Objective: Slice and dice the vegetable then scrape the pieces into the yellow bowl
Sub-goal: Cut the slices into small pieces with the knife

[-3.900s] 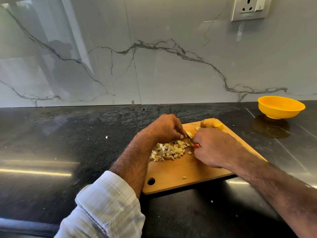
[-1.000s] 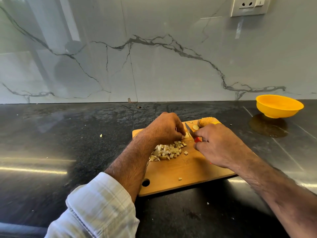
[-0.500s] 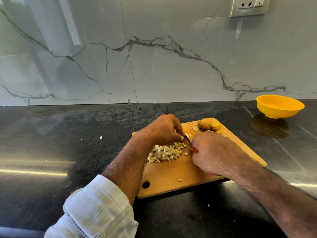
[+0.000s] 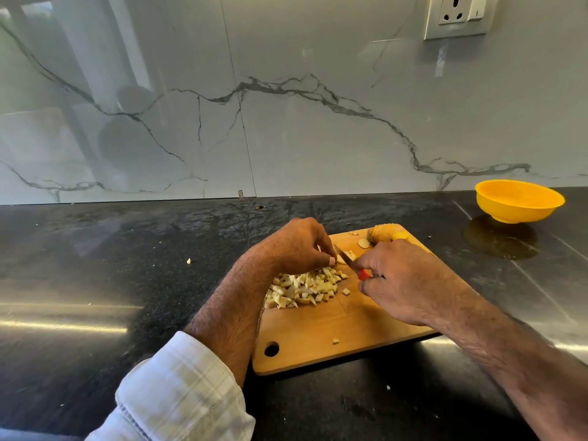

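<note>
Right hand lifted again, gripping knife; left hand pinching vegetable beside blade.

A black polished counter fills the lower half of the view, from 3 round to 9 o'clock. Long bright streaks of reflected light lie on it at 8 and at 4 o'clock, and small pale crumbs dot it. Behind it, from 9 across 12 to 3 o'clock, stands a glossy grey-white marble wall with dark veins and a thin vertical seam near 12. Dim reflections show on the wall at 10 o'clock. A white socket with a switch sits at 1 o'clock.
</note>
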The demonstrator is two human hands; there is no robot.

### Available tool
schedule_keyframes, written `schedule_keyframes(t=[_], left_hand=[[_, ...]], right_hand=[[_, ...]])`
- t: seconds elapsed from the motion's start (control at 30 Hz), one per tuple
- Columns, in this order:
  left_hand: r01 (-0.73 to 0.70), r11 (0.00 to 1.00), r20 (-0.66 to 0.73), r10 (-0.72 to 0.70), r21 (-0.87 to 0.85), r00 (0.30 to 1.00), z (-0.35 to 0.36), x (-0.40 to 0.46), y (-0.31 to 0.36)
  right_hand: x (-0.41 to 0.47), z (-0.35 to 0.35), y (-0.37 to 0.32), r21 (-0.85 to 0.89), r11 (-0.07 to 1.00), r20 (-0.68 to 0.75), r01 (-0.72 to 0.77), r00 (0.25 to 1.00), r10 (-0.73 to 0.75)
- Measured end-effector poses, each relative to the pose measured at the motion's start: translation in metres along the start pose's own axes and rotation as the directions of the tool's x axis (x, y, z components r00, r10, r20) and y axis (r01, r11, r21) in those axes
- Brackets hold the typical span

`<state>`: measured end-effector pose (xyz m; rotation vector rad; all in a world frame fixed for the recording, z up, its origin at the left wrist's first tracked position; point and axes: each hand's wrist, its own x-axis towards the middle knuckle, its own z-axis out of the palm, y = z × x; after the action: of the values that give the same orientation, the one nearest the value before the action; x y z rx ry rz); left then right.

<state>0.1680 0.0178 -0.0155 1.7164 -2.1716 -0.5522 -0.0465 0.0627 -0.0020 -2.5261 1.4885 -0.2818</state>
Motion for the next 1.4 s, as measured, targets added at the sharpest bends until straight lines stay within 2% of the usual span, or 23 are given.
schedule_keyframes(t=[0.23, 0.37, 0.47, 0.57, 0.63, 0.8, 1.0, 1.1, 1.17, 1.23, 1.4], left_hand=[[0.008, 1.000, 0.018, -0.008, -0.012, 1.000, 0.002, 0.002, -0.001], [0.008, 1.000, 0.019, -0.008, -0.018, 1.000, 0.003, 0.001, -0.001], [-0.001, 1.000, 0.004, 0.001, -0.003, 1.000, 0.001, -0.002, 0.001], [-0.021, 1.000, -0.087, 0.020, -0.018, 0.996, -0.002, -0.004, 0.001], [-0.021, 0.999, -0.154, 0.016, -0.031, 0.988, -0.004, -0.005, 0.001], [-0.006, 1.000, -0.239, 0.009, 0.016, 0.971, -0.007, -0.005, -0.003], [0.053, 0.999, -0.417, -0.045, 0.007, 0.908, -0.014, -0.006, -0.010], [0.060, 0.998, -0.484, -0.058, -0.011, 0.873, -0.017, -0.008, -0.012], [0.082, 0.997, -0.471, -0.072, 0.000, 0.879, -0.016, -0.007, -0.012], [0.114, 0.993, -0.434, -0.089, 0.032, 0.897, -0.014, -0.006, -0.012], [0.138, 0.990, -0.271, -0.138, -0.020, 0.953, -0.008, -0.004, -0.011]], right_hand=[[0.001, 0.000, -0.014, -0.087, 0.995, 0.156, -0.044, 0.986, 0.057], [0.005, 0.001, -0.007, -0.033, 0.997, 0.132, -0.068, 0.989, 0.072], [0.003, 0.005, 0.003, 0.006, 1.000, 0.083, -0.021, 0.996, 0.021], [0.001, -0.001, 0.015, 0.040, 0.999, -0.069, 0.037, 0.997, -0.034], [0.001, -0.008, 0.022, 0.002, 0.999, -0.106, 0.038, 0.994, -0.037], [0.005, -0.003, 0.025, -0.123, 0.992, 0.018, 0.026, 1.000, -0.024], [0.000, 0.001, 0.012, -0.035, 0.979, 0.107, 0.200, 0.975, -0.195], [-0.002, -0.009, 0.019, 0.036, 0.982, 0.033, 0.187, 0.982, -0.188], [-0.002, -0.014, 0.024, 0.030, 0.987, -0.009, 0.157, 0.988, -0.157], [-0.001, -0.013, 0.024, 0.010, 0.989, 0.021, 0.144, 0.989, -0.145], [0.000, -0.005, 0.021, 0.094, 0.973, 0.091, 0.210, 0.972, -0.219]])
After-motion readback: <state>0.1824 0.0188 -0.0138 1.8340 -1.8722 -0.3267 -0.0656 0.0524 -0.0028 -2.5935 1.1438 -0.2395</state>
